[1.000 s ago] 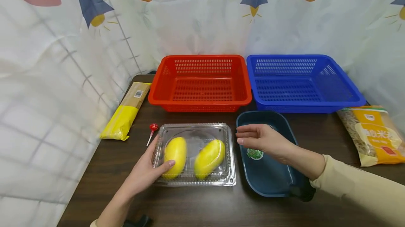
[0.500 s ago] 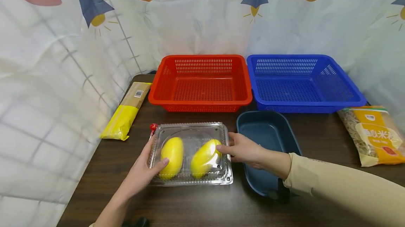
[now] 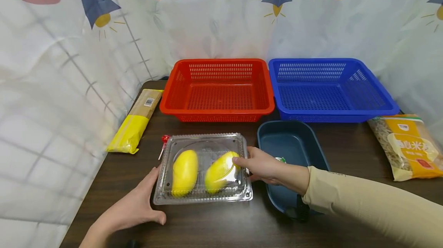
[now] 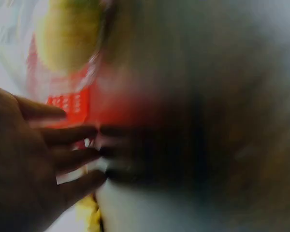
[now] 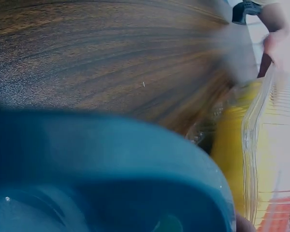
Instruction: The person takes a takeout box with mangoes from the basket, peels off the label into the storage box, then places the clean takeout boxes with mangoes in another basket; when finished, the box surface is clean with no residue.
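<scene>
A clear plastic clamshell box (image 3: 202,144) with two yellow mangoes, one left (image 3: 185,173) and one right (image 3: 219,175), sits at the centre of the head view. My right hand (image 3: 264,165) grips its right edge, thumb on the lid and the other fingers mostly hidden. Beside the left edge is my left hand (image 3: 133,205), thumb spread away from the fingers, holding nothing. The left wrist view shows that hand (image 4: 29,159) with extended fingers, much blurred. In the right wrist view, the box's rim (image 5: 251,140) stands close to the dark blue tray (image 5: 111,150).
Behind stand a red basket (image 3: 218,113) and a blue basket (image 3: 339,117). The dark tray (image 3: 285,138) under my right forearm holds a partly hidden green-and-white item (image 3: 281,160). A red lollipop (image 3: 165,138) and a yellow packet (image 3: 129,130) lie left, an orange bag (image 3: 408,148) right.
My right hand has come from above the dark tray to grip the box's right edge. My left hand has let go and drawn back left. The box has shifted slightly left.
</scene>
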The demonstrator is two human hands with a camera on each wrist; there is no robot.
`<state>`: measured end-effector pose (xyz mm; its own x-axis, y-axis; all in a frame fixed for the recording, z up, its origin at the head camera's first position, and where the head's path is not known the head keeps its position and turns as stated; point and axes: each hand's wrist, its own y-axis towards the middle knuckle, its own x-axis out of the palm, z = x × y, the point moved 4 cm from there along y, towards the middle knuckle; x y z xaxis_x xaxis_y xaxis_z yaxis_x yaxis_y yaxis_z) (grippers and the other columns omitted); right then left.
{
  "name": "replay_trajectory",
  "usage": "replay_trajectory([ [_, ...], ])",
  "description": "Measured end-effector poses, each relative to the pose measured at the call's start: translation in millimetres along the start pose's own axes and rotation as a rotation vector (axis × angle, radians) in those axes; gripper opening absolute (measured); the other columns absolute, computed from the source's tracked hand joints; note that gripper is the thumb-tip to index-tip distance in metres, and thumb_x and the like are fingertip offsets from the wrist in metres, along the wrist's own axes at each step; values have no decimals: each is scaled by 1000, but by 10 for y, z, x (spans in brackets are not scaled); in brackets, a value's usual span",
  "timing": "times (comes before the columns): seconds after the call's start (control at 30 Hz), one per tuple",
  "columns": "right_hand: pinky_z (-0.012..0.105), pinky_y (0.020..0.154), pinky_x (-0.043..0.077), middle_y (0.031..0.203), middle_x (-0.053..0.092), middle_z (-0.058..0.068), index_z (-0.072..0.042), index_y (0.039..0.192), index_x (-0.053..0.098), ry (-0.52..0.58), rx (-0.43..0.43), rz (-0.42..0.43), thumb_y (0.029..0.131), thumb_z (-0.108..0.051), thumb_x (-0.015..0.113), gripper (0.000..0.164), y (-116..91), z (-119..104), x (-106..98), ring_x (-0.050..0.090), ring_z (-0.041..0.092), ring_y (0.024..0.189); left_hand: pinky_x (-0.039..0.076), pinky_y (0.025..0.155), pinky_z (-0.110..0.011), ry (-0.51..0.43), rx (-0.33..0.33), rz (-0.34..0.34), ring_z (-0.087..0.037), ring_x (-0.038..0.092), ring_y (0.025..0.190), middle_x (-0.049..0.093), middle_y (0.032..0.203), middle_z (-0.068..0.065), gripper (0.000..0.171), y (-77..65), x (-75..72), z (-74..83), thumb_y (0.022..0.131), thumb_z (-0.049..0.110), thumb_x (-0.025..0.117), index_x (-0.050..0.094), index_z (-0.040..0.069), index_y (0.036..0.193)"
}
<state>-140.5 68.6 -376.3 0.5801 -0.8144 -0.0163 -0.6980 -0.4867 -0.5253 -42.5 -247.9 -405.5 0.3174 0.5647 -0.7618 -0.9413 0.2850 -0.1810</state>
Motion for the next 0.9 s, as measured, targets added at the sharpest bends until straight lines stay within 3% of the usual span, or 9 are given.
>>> replay_trajectory([
  [0.13, 55, 92, 59, 129, 53, 25, 10, 150, 25, 14, 7, 19, 107, -20, 53, 59, -1, -10, 7, 64, 28, 102, 20, 109, -82, 131, -20, -8, -61, 10, 151, 13, 167, -32, 143, 1, 73, -23, 49, 63, 91, 23, 8, 163],
  [0.27, 56, 89, 60, 129, 53, 25, 8, 146, 29, 34, 22, 24, 106, -21, 56, 56, 13, -8, 24, 64, 30, 104, 14, 107, -86, 214, -64, -55, -59, 6, 152, 8, 168, -32, 147, 7, 109, -18, 46, 61, 93, 22, 12, 164],
  [0.37, 57, 87, 60, 124, 57, 22, 6, 138, 37, 33, 27, 14, 105, -22, 59, 49, 29, 1, 40, 66, 28, 104, 10, 105, -88, 199, -86, -90, -60, 1, 152, 3, 168, -32, 147, 15, 115, -2, 47, 57, 95, 20, 12, 165],
  [0.57, 54, 83, 62, 103, 66, 15, 12, 123, 54, 61, -41, -10, 107, -21, 53, 36, 47, 21, 88, 69, 20, 87, 5, 103, -89, 176, -101, -137, -61, -5, 151, -1, 167, -34, 143, 51, 126, -25, 48, 50, 97, 22, 8, 163],
  [0.7, 49, 83, 63, 101, 61, 14, 12, 119, 54, 84, -67, 61, 105, -19, 57, 34, 19, -7, 121, 65, 19, 84, 9, 101, -90, 214, -82, -144, -63, -3, 150, 5, 165, -38, 138, 67, 126, -59, 49, 49, 97, 29, 4, 161],
  [0.77, 37, 78, 61, 106, 55, 15, 9, 118, 50, 75, -81, 129, 102, -17, 61, 33, -5, -41, 122, 58, 18, 80, 11, 100, -90, 238, -80, -142, -63, -1, 150, 8, 165, -37, 138, 76, 129, -81, 49, 51, 97, 31, 3, 160],
  [0.83, 25, 69, 52, 105, 50, 17, 6, 116, 47, 56, -96, 194, 99, -16, 64, 32, -27, -77, 110, 50, 18, 74, 12, 100, -91, 250, -79, -141, -62, 0, 150, 9, 166, -36, 138, 87, 136, -101, 49, 54, 97, 31, 4, 160],
  [0.9, 24, 65, 40, 109, 44, 15, 0, 113, 43, 36, -110, 247, 97, -16, 67, 33, -50, -109, 92, 43, 19, 76, 14, 99, -91, 261, -78, -140, -62, 0, 151, 11, 166, -35, 141, 96, 147, -121, 48, 56, 96, 29, 4, 160],
])
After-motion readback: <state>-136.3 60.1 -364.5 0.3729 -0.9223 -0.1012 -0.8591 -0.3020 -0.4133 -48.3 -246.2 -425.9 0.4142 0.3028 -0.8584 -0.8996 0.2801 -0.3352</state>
